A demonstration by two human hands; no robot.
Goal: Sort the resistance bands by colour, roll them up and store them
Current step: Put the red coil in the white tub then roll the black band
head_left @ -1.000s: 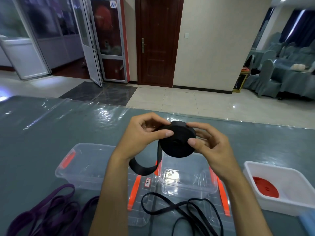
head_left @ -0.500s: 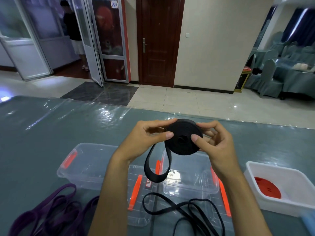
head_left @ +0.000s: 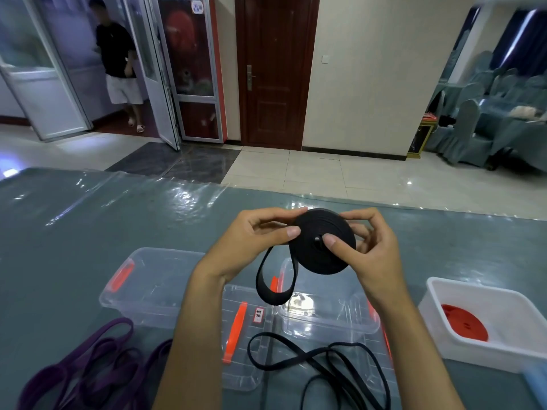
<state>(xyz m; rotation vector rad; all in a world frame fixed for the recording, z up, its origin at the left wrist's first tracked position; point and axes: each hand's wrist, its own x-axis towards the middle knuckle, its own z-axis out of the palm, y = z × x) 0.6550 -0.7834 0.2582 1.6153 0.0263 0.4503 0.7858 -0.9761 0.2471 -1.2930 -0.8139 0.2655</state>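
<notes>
From the head camera, both hands hold a black rolled band [head_left: 324, 241] above the table [head_left: 88, 220]: the left hand [head_left: 251, 241] pinches its left edge with thumb and forefinger, the right hand [head_left: 367, 247] grips it with the thumb pressed on the coil's centre, the other fingers largely hidden behind the roll. A loose tail [head_left: 275, 285] of the band hangs in a loop over two clear bins [head_left: 142, 279] — their lids lie in front, partly hidden by the forearms. A thin black band [head_left: 310, 359] sprawls on the lids, cut off below. Purple bands [head_left: 97, 359] lie at the lower left, cropped by the frame. A white tub [head_left: 491, 344] at right holds a red roll [head_left: 464, 322] — its far end is out of view.
</notes>
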